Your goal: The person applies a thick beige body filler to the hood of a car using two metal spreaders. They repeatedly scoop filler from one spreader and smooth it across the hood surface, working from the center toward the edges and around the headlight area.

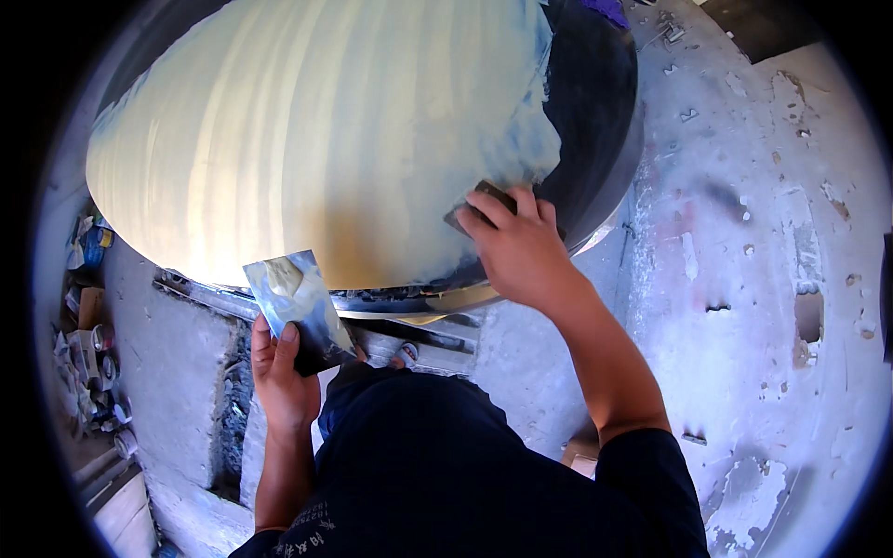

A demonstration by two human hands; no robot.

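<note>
A big rounded dark panel (595, 121) fills the upper part of the view, most of it coated in streaky, cream-yellow filler (307, 130). My right hand (523, 237) is closed on a small dark flat spreader (495, 195), pressed against the panel near the coating's right edge. In my left hand (282, 367) is a flat rectangular metal plate (302, 307), pinched with the thumb on top. A lump of pale filler (279, 276) lies smeared on that plate. It is held just in front of the panel's near edge, tilted.
Boxes, cans and scraps (88, 349) are heaped at the far left. A worn grey surface (735, 242) with peeled patches stretches along the right. Below my right arm is a cardboard box (582, 454). A purple thing (606, 11) shows at the top.
</note>
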